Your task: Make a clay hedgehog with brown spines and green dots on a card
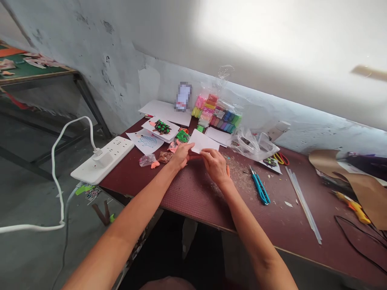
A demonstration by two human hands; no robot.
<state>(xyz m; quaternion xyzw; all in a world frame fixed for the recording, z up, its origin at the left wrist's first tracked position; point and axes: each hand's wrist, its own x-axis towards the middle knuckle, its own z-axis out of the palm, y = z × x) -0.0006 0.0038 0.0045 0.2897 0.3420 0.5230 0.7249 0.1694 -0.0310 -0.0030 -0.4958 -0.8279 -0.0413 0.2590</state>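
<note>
A small white sheet of paper (203,141) is held up over the dark red table by both hands. My left hand (181,156) grips its left edge, thumb on top. The fingers of my right hand (215,164) are bent against its lower right edge. Just left of the paper lie packets of green clay (182,135) and brown clay (165,157). Behind these, a card with a green and dark hedgehog figure (161,127) rests on other sheets, near a blue drawing (146,141).
Bags of coloured clay (225,120) and a phone (183,96) stand by the wall. Right of my hands are blue cutters (260,186), glue sticks (304,205) and a yellow glue gun (356,208). A white power strip (102,161) occupies the left corner.
</note>
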